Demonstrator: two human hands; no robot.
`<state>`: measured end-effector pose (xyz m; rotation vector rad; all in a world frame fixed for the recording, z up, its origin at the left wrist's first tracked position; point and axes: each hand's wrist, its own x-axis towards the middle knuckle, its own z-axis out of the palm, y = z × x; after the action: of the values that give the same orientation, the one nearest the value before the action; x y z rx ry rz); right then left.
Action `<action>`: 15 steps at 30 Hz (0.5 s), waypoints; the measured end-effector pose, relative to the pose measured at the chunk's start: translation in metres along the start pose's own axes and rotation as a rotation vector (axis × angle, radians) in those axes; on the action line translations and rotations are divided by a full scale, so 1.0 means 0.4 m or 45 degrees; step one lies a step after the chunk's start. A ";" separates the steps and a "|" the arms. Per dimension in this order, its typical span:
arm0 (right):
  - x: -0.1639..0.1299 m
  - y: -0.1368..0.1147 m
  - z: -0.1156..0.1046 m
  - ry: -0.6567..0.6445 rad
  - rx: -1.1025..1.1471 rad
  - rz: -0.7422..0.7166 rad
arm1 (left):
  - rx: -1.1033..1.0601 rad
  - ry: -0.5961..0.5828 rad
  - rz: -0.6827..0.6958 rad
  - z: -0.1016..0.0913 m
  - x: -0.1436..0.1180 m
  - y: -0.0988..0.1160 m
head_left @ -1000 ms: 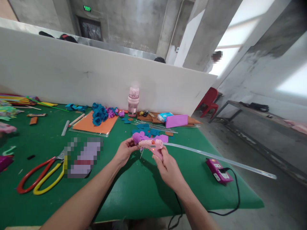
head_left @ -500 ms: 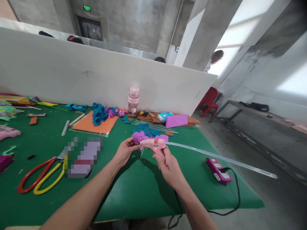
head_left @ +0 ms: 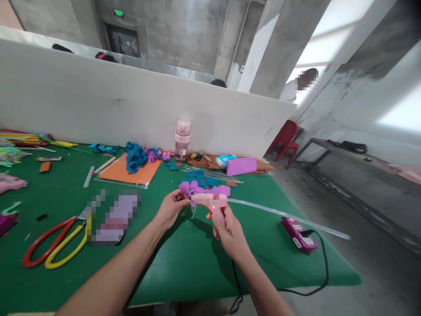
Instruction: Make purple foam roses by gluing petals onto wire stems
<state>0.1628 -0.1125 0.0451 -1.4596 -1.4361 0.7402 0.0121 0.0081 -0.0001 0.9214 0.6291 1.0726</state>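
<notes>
My right hand (head_left: pixel 233 232) is wrapped round the handle of a pink hot glue gun (head_left: pixel 219 205), whose small orange light is lit. A long clear glue stick (head_left: pixel 279 212) runs out of its back, to the right. The nozzle points left at a purple petal piece (head_left: pixel 184 188), which my left hand (head_left: pixel 171 210) pinches between thumb and fingers. A thin wire hangs just below that piece. Whether nozzle and petal touch I cannot tell. Behind them lie blue paper scraps (head_left: pixel 210 181) and more purple pieces on the green table (head_left: pixel 184 263).
Scissors (head_left: pixel 55 241) with red and yellow handles lie left, beside a blurred phone (head_left: pixel 116 219). Blue paper flowers (head_left: pixel 136 157) rest on an orange sheet (head_left: pixel 126 175). A pink bottle (head_left: pixel 182 140) stands by the white partition (head_left: pixel 138 105). Right is a purple box (head_left: pixel 297 235) with a black cord.
The glue gun has tilted slightly and its trigger shows more. The glue stick's far end has come left and a little up. My left hand has barely moved.
</notes>
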 end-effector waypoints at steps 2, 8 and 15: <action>-0.005 0.005 0.011 0.047 -0.152 -0.049 | -0.015 0.025 -0.003 -0.001 0.002 -0.003; -0.008 0.024 0.040 0.155 -0.382 -0.203 | 0.042 0.071 0.020 0.006 -0.001 -0.005; -0.007 0.038 0.040 0.201 -0.437 -0.250 | 0.070 0.085 0.006 0.011 -0.004 -0.002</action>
<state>0.1545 -0.1103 0.0246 -1.5645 -1.6084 0.2580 0.0152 0.0050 0.0014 0.9380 0.7151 1.0988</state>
